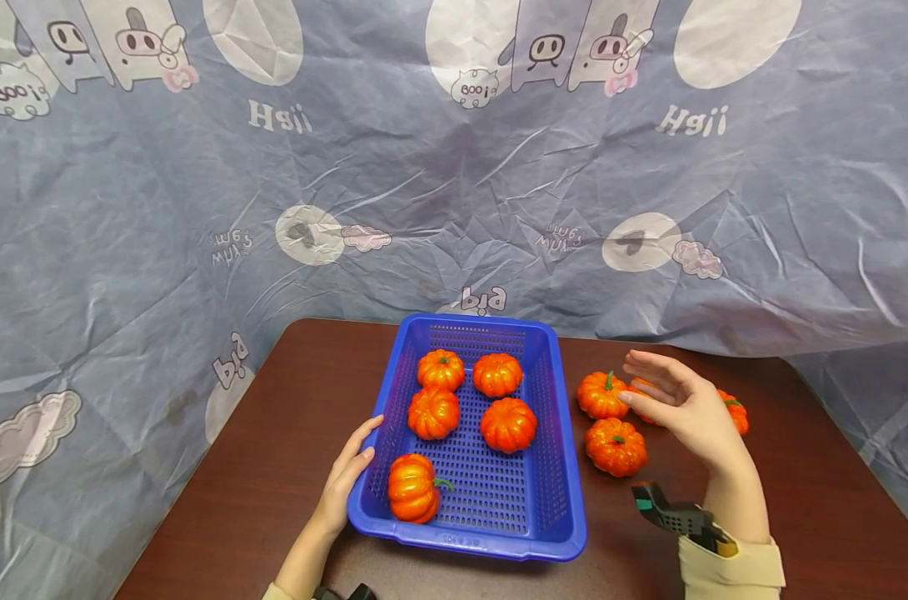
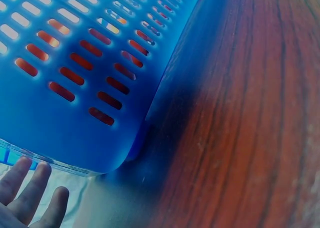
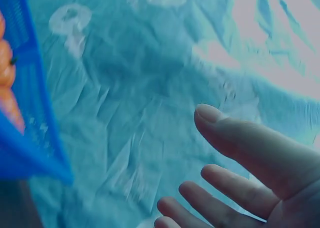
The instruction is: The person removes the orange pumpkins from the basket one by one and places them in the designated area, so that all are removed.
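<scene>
A blue plastic basket (image 1: 465, 546) with slotted walls holds several small orange pumpkins. One of them, a pumpkin with a green stem (image 1: 412, 490), lies tipped on its side in the near left corner. My left hand (image 1: 341, 485) rests its extended fingers against the basket's left rim; in the left wrist view those fingers (image 2: 36, 185) touch the rim from outside. To the right of the basket, my right hand (image 1: 694, 414) hovers over a group of pumpkins (image 1: 615, 447), fingers parted and nothing held. It partly hides a pumpkin (image 1: 735, 412) behind it.
The dark brown wooden table (image 1: 251, 467) carries everything. Behind it hangs a wrinkled grey-blue printed cloth (image 1: 439, 192), which meets the table's back edge. Black wrist devices, such as the right one (image 1: 675, 515), sit on both forearms.
</scene>
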### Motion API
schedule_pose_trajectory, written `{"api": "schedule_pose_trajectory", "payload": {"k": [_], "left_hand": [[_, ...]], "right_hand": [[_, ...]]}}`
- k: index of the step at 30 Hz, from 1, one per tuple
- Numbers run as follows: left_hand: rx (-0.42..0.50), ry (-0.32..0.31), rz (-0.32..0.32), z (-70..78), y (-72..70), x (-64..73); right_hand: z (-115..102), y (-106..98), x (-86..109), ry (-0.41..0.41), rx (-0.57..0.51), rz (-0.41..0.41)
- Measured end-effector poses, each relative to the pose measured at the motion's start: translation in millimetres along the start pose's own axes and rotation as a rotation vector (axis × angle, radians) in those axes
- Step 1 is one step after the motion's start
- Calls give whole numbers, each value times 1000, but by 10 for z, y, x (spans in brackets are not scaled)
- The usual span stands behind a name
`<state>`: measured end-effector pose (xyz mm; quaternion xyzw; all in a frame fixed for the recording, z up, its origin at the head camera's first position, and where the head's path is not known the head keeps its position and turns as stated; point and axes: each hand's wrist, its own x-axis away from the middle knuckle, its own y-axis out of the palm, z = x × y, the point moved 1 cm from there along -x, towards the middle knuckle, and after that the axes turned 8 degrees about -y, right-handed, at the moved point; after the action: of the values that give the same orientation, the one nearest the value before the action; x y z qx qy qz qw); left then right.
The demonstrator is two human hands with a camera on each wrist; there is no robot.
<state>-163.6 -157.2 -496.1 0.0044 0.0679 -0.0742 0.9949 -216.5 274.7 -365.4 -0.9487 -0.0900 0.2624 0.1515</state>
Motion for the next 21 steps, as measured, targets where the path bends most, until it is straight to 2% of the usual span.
{"api": "schedule_pose_trajectory", "payload": {"k": [5, 8, 14, 21], "left_hand": [[4, 1, -4, 0, 3, 1], [3, 5, -7, -3, 3, 1], [16, 9, -14, -6, 5, 4], [15, 16, -12, -3, 2, 2]], "right_hand": [[-264, 186, -194, -65, 32, -46], [-372, 318, -308, -71, 32, -93], [-502, 600, -489, -28, 51, -202], [-618, 942, -653, -106, -17, -364]]}}
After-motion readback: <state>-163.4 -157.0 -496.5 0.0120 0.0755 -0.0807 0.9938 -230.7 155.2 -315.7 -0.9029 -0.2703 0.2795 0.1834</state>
